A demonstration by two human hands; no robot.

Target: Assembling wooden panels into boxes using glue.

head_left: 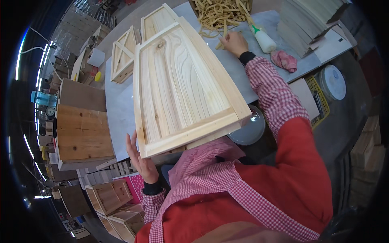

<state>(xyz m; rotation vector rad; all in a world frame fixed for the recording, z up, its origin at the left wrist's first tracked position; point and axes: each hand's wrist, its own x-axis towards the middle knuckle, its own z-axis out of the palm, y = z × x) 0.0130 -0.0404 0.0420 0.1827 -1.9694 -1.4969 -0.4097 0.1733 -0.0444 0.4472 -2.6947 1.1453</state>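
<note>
A large pale wooden panel (178,89) with a raised frame around its boards lies at a slant on the table, its near end jutting past the edge. Beside its near left corner is my left hand (144,162), fingers spread and extended, apparently just touching the side. My right hand (236,43) reaches to the far side of the table, fingers closed in a pinch on a tan band that shows only in part. Just beyond it, a heap of tan bands (221,12) spills from a box. Right of that hand lies a white squeeze bottle (264,39) with a green tip.
A crumpled pink cloth (284,60) lies near the bottle, with stacked grey boards (300,28) behind. Farther left stand a small crossed wooden frame (122,54) and another panel (158,22). A grey round lid (249,127) and yellow basket (318,99) sit below the table edge.
</note>
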